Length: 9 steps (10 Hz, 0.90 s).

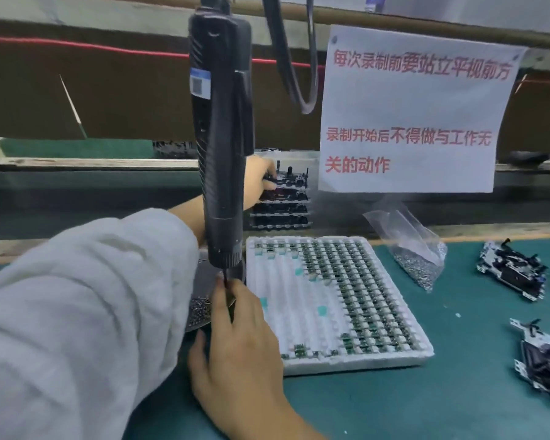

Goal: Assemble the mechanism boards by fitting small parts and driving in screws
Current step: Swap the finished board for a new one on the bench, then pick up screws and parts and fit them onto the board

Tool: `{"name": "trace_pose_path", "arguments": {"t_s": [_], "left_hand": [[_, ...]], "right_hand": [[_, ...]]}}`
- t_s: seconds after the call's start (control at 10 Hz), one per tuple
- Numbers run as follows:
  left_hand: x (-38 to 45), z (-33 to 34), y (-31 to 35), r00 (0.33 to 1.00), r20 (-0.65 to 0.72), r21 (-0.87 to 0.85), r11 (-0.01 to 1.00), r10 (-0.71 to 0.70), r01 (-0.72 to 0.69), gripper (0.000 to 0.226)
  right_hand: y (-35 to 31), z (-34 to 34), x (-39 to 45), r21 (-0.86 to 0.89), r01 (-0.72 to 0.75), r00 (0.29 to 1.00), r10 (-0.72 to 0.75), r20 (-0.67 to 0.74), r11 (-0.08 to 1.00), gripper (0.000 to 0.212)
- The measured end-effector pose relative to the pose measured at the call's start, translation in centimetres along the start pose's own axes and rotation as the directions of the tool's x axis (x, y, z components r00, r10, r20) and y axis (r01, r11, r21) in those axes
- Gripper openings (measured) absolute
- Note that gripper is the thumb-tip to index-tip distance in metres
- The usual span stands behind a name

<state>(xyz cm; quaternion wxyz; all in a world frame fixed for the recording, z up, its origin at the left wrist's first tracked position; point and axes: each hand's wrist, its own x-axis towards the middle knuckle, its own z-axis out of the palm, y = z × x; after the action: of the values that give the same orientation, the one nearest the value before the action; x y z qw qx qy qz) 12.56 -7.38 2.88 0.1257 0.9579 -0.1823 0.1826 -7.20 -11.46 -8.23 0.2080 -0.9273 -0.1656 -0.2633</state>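
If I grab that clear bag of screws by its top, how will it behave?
The clear bag of screws would probably flop: its film is thin and crumpled. The screws pooled at its low end should make it bottom-heavy. Whether the top is sealed is unclear, so screws might spill.

The hanging screwdriver [221, 147] covers the left hand's [259, 182] wrist and part of the far stack of boards [281, 204] — its top runs past the upper edge; the screw dish [200, 300] lies mostly behind sleeve [77, 312] and right hand [238, 338]; two boards [543, 357] at the right are cut by the edge, blurred — parts in the white tray [331, 303] too small to tell.
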Motion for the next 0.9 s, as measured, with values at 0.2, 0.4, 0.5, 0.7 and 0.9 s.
{"name": "trace_pose_path", "arguments": {"t_s": [0.2, 0.4, 0.5, 0.7, 0.9], "left_hand": [[-2.2, -2.1, -1.6, 0.979, -0.185, -0.041, 0.996, -0.090, 0.084, 0.026], [-12.1, -7.8, -5.6, 0.921, -0.332, -0.140, 0.976, -0.205, 0.166, 0.008], [-18.4, -9.2, -6.8, 0.902, -0.340, -0.086, 0.964, -0.265, 0.251, 0.016], [-30.9, -9.6, -4.2, 0.974, -0.156, -0.029, 0.986, -0.166, 0.163, 0.021], [-35.7, -7.1, -3.0, 0.995, -0.095, 0.095, 0.995, -0.023, 0.033, 0.012]], "right_hand": [[0.0, 0.0, -0.1, 0.007, 0.028, 0.999, -0.027, -0.026, 1.000, 0.061], [0.0, -0.2, -0.2, -0.004, 0.018, 0.998, -0.019, -0.052, 1.000, 0.064], [0.1, -0.1, -0.2, 0.112, 0.006, 0.996, 0.005, -0.093, 0.994, 0.060], [-0.1, -0.6, -0.7, 0.472, -0.070, 0.945, 0.209, -0.251, 0.879, 0.040], [-1.4, -1.3, -2.7, 0.424, 0.345, 0.938, -0.296, -0.178, 0.837, 0.031]]}}
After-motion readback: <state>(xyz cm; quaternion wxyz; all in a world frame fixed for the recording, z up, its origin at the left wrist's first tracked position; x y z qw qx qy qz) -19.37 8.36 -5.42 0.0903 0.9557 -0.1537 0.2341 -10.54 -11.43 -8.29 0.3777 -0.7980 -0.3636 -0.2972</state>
